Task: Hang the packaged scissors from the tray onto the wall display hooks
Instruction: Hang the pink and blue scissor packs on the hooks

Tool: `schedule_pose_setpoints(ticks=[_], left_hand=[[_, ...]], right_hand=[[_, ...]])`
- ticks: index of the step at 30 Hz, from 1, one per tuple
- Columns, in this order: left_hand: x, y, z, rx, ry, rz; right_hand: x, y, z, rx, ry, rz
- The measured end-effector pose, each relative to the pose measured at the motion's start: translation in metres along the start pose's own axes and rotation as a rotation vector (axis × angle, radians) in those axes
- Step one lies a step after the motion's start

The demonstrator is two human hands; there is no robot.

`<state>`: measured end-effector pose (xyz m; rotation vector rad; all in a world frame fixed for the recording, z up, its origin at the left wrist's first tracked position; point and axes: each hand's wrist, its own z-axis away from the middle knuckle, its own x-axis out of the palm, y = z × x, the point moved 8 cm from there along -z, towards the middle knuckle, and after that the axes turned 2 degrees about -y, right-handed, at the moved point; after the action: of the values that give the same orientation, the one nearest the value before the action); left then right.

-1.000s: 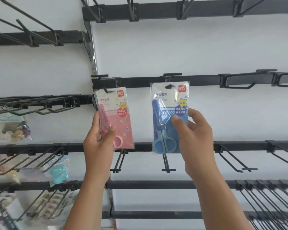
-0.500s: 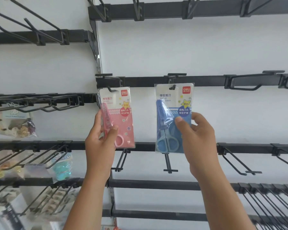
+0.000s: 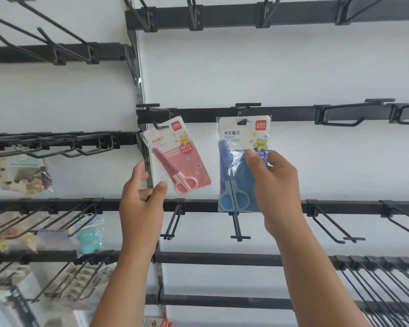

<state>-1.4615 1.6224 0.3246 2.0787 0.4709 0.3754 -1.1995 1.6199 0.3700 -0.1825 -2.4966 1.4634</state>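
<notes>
On the middle rail (image 3: pixel 281 114) of the wall display, two scissor packs hang from hooks. Pink pack (image 3: pixel 175 154): its hang hole sits on the left hook (image 3: pixel 156 125), and the card is tilted, bottom swung out to the right. My left hand (image 3: pixel 141 204) pinches its lower left corner, thumb in front, fingers behind the card. Blue pack (image 3: pixel 242 161): hang hole on the next hook (image 3: pixel 242 121) to the right, card hanging close to straight. My right hand (image 3: pixel 274 182) grips its right edge at mid-height, thumb pressed on the front, fingers wrapped behind. Packs are apart, not touching. Both sit just right of the vertical upright (image 3: pixel 143 128). Rail below (image 3: pixel 340 205) carries bare hooks. Left bay: bagged small goods (image 3: pixel 24 173) hang on lower hooks, too blurred to identify.
</notes>
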Motion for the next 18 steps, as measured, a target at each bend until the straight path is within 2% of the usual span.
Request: schedule_pose_setpoints(ticks=[4, 11, 18], left_hand=[[-0.008, 0.001, 0.008, 0.014, 0.049, -0.069], [-0.019, 0.006, 0.025, 0.003, 0.058, -0.058], [-0.024, 0.020, 0.045, -0.001, 0.045, -0.100]], right_hand=[[0.002, 0.003, -0.001, 0.005, -0.028, 0.034], [-0.006, -0.021, -0.005, 0.014, -0.024, 0.016], [-0.005, 0.013, 0.003, 0.113, -0.032, 0.157]])
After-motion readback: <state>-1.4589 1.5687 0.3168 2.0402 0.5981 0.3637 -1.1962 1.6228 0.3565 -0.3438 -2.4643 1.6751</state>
